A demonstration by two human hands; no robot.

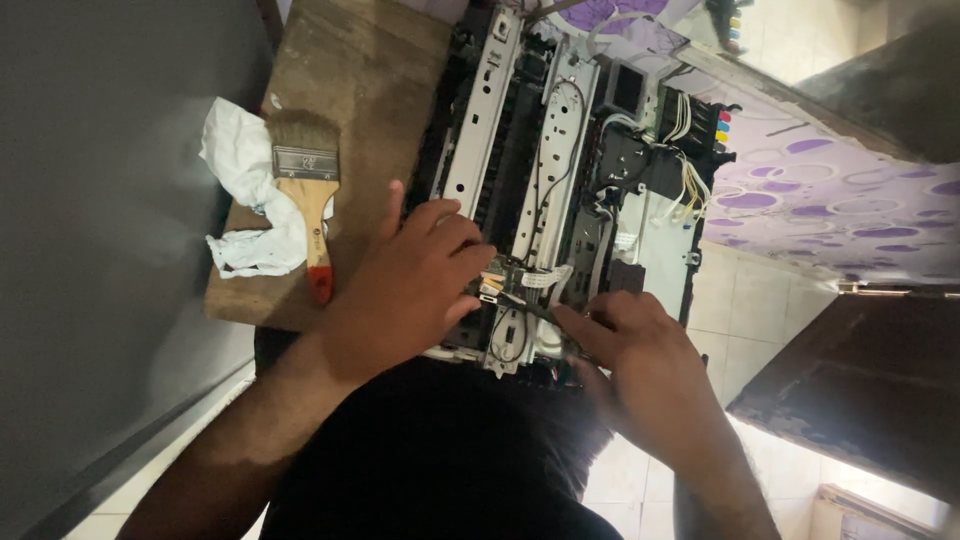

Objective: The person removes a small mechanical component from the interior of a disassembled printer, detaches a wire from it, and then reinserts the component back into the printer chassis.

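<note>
Nearest, the left hand (415, 290) curls loosely over the opened printer chassis (560, 190), fingertips on a small circuit board (497, 283). The right hand (640, 350) pinches a thin dark tool there. Beyond, a bristly wooden-handled paintbrush (305, 195) lies on crumpled white cloth (245, 195) atop the worn wooden table (350, 90).

Opened printer (560, 190) (casing off) on board

The person wears a black top, forearms and both hands (420, 290) bare, without rings.
</note>
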